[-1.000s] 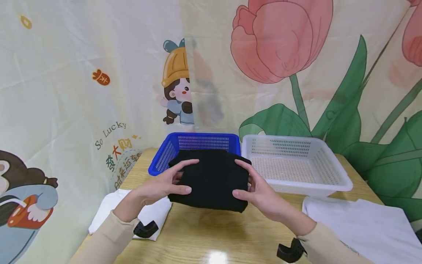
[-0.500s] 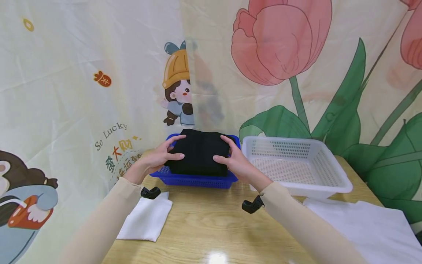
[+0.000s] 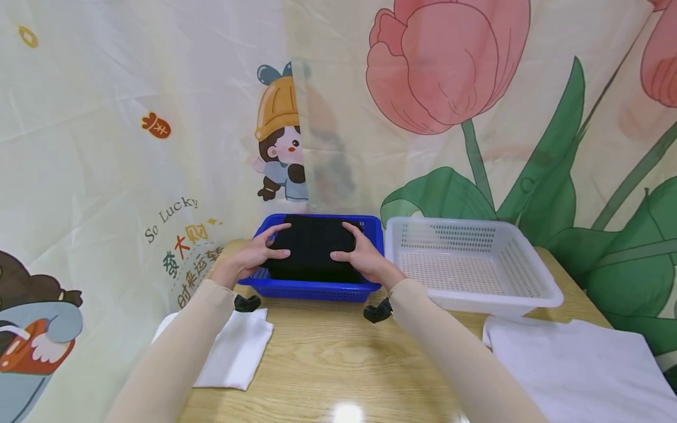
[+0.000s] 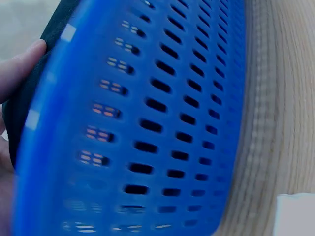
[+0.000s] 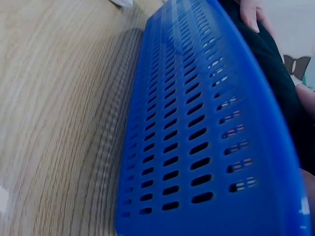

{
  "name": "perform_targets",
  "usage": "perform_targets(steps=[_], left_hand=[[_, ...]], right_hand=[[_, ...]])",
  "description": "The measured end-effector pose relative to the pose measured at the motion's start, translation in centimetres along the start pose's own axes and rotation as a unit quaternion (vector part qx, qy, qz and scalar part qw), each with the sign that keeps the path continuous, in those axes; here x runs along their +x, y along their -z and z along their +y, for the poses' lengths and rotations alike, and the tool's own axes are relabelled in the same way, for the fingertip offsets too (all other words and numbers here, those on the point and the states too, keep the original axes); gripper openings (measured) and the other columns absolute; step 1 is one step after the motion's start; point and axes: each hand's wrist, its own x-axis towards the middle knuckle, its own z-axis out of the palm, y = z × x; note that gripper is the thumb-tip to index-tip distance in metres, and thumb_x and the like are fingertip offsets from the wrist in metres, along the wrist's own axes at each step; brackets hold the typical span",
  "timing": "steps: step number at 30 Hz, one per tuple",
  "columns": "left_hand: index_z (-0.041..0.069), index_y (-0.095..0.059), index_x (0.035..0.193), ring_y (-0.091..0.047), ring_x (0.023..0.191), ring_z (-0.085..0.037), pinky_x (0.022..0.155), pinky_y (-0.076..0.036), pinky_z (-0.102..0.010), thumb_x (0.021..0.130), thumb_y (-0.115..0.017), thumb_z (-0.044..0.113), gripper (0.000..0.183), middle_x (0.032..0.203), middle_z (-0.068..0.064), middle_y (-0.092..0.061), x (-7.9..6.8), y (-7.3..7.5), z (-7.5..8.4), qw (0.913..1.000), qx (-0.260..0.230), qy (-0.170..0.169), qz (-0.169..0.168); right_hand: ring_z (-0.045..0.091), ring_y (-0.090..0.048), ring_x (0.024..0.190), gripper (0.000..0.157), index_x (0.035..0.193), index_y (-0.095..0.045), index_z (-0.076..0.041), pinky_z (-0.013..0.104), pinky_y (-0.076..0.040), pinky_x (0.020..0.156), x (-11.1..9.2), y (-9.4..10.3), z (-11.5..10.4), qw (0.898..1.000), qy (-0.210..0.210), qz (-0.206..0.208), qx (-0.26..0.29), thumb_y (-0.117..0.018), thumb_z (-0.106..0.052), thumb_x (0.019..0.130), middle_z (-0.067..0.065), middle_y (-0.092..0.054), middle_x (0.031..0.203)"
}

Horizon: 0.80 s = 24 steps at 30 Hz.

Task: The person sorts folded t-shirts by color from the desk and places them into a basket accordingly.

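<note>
A folded black cloth (image 3: 312,249) lies down inside the blue plastic basket (image 3: 312,291), below its back rim in the head view. My left hand (image 3: 252,255) grips the cloth's left side, thumb and forefinger spread over the top. On the other side my right hand (image 3: 366,256) holds it the same way; the remaining fingers of both hands are mostly hidden. Both wrist views look at the basket's slotted outer wall (image 4: 162,118), with dark cloth (image 5: 275,64) and fingertips (image 5: 250,18) showing past the rim.
A white plastic basket (image 3: 465,296) stands right beside the blue one. White folded cloth (image 3: 235,352) lies at the left, partly under the left forearm, and another white cloth (image 3: 576,364) at the right. Behind the wooden table (image 3: 328,352) hangs a printed curtain (image 3: 338,117).
Both hands have carried the black cloth forward from above the table, over the blue basket's front rim, and lowered it into the basket. The white basket and white cloths stay put.
</note>
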Motion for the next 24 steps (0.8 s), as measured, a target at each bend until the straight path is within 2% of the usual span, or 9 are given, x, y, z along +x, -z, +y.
perform_targets(steps=[4,9,12,13,14,16,17,19,24], left_hand=[[0.033,-0.033,0.166,0.007,0.163,-0.043,0.123,-0.006,-0.076,0.100,-0.076,0.020,0.080,0.179,-0.009,0.005,0.4,0.3,-1.0,0.9998,0.008,0.008,0.018],[0.033,-0.034,0.167,0.005,0.163,-0.044,0.122,-0.010,-0.077,0.099,-0.076,0.018,0.081,0.179,-0.009,0.007,1.1,0.2,-1.5,0.9991,0.001,0.033,0.027],[0.031,-0.034,0.167,0.004,0.162,-0.045,0.124,-0.013,-0.074,0.099,-0.076,0.015,0.081,0.179,-0.008,0.007,1.6,0.2,-1.7,0.9989,-0.002,0.037,0.030],[0.031,-0.034,0.167,0.004,0.162,-0.045,0.123,-0.013,-0.075,0.099,-0.076,0.015,0.081,0.179,-0.008,0.008,1.8,0.2,-1.9,0.9989,0.000,0.038,0.029],[0.031,-0.034,0.167,0.003,0.162,-0.045,0.123,-0.014,-0.074,0.099,-0.076,0.015,0.081,0.179,-0.007,0.008,2.0,0.2,-2.0,0.9988,0.002,0.038,0.031],[0.030,-0.035,0.166,0.002,0.162,-0.046,0.124,-0.015,-0.073,0.099,-0.076,0.013,0.081,0.179,-0.007,0.006,2.3,0.1,-2.1,0.9986,0.003,0.040,0.033],[0.029,-0.035,0.166,0.001,0.162,-0.046,0.124,-0.016,-0.073,0.099,-0.076,0.012,0.081,0.179,-0.007,0.005,2.5,0.0,-2.1,0.9986,0.004,0.040,0.034],[0.028,-0.035,0.166,-0.001,0.162,-0.046,0.125,-0.019,-0.070,0.098,-0.076,0.011,0.081,0.179,-0.009,0.001,2.8,-0.1,-2.2,0.9985,0.004,0.041,0.037],[0.027,-0.036,0.166,-0.002,0.162,-0.045,0.126,-0.023,-0.063,0.097,-0.076,0.009,0.081,0.178,-0.011,-0.008,3.1,-0.3,-2.3,0.9981,-0.006,0.043,0.043]], right_hand=[[0.036,-0.011,0.163,0.094,0.169,-0.025,-0.027,0.057,-0.032,0.125,0.9,-0.4,0.6,1.000,0.001,-0.003,0.001,-0.079,-0.004,0.096,0.005,-0.004,0.179],[0.038,-0.017,0.161,0.094,0.169,-0.026,-0.026,0.057,-0.033,0.124,1.5,-0.8,1.0,1.000,-0.008,0.009,-0.014,-0.079,-0.004,0.095,0.008,-0.009,0.178],[0.037,-0.033,0.154,0.093,0.169,-0.025,-0.028,0.045,-0.052,0.106,1.7,-1.0,1.0,0.999,-0.015,0.020,-0.037,-0.079,-0.007,0.096,0.008,-0.011,0.178],[0.036,-0.048,0.139,0.093,0.169,-0.025,-0.029,0.039,-0.055,0.091,1.9,-1.0,1.1,0.999,-0.019,0.023,-0.043,-0.079,-0.008,0.096,0.009,-0.012,0.178],[0.035,-0.057,0.118,0.093,0.169,-0.025,-0.030,0.035,-0.053,0.077,2.0,-1.0,1.2,0.998,-0.024,0.027,-0.049,-0.079,-0.009,0.096,0.009,-0.014,0.177],[0.029,-0.050,0.083,0.094,0.169,-0.025,-0.032,0.033,-0.036,0.058,2.3,-1.0,1.4,0.997,-0.034,0.032,-0.059,-0.080,-0.010,0.096,0.009,-0.016,0.177],[0.026,-0.041,0.073,0.095,0.169,-0.025,-0.033,0.030,-0.034,0.054,2.5,-1.0,1.5,0.997,-0.038,0.034,-0.062,-0.081,-0.011,0.095,0.009,-0.017,0.176],[0.025,-0.025,0.066,0.095,0.169,-0.025,-0.033,0.033,-0.026,0.049,2.8,-0.9,1.6,0.997,-0.042,0.036,-0.062,-0.081,-0.010,0.095,0.010,-0.018,0.176],[0.019,-0.025,0.055,0.095,0.169,-0.025,-0.034,0.032,-0.025,0.046,3.4,-0.6,1.8,0.996,-0.052,0.034,-0.068,-0.080,-0.010,0.095,0.012,-0.022,0.174]])
